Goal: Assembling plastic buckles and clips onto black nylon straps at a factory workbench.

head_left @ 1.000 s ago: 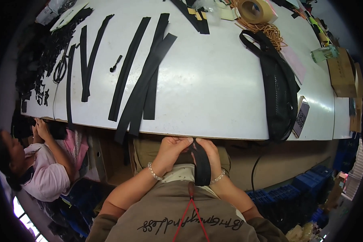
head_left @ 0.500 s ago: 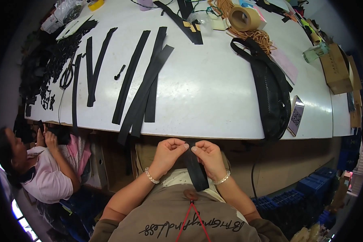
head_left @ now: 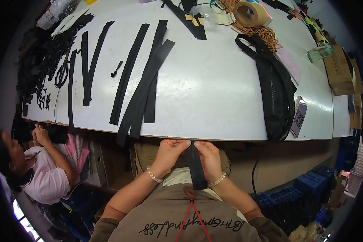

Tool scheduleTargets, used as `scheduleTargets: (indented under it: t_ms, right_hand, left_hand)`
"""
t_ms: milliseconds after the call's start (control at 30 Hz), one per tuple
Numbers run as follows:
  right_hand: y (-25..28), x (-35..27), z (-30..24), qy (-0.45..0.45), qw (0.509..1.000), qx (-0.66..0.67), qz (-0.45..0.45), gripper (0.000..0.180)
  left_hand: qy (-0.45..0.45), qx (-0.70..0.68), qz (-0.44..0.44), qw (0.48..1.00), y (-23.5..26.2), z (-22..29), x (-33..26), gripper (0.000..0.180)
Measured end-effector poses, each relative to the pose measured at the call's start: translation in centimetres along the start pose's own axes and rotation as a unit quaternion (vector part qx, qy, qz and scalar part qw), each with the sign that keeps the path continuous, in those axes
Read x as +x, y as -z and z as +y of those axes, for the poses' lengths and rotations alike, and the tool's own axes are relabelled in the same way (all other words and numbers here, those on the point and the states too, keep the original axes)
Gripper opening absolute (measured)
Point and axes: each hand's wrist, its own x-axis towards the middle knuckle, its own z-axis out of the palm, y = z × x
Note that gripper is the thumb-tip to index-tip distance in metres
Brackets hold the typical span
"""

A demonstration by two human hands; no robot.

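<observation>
My left hand and my right hand pinch the top end of a short black strip just below the near edge of the white table. The strip hangs down between my wrists toward my chest. Both hands wear bead bracelets. On the table above my hands lie several long black strips, side by side and slanted.
A black bag lies at the right of the table with a phone beside it. Scissors and small black parts sit at the left. A tape roll and cardboard boxes are at the back. Another person sits low left.
My hands have risen a little toward the table edge with the strip still held. The view has shifted so the table sits lower in the picture.
</observation>
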Motion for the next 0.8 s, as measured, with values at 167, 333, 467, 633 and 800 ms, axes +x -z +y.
scheduleTargets:
  t_ms: [167, 333, 467, 633, 800]
  right_hand:
    - [-0.3, 0.2, 0.4, -0.006, 0.999, 0.010, 0.034, 0.009]
    - [-1.2, -0.3, -0.1, -0.010, 0.998, 0.010, 0.068, 0.010]
    - [-1.4, -0.3, -0.4, -0.013, 0.997, 0.010, 0.072, 0.010]
    - [0.3, -0.2, -0.2, 0.003, 0.999, -0.049, -0.021, 0.007]
    - [-0.7, -1.8, -1.6, 0.131, 0.973, -0.169, -0.091, 0.007]
  left_hand:
    - [0.022, -0.049, 0.005, 0.999, -0.2, -0.4, 0.1, 0.008]
    - [-0.001, -0.068, -0.001, 0.998, -0.6, 0.0, -0.1, 0.009]
    - [-0.014, -0.064, -0.003, 0.998, -0.6, -0.1, 0.1, 0.010]
    - [0.020, -0.046, 0.009, 0.999, -0.1, -0.3, -0.3, 0.007]
    - [-0.058, -0.020, 0.002, 0.998, -0.7, 1.6, -3.0, 0.006]
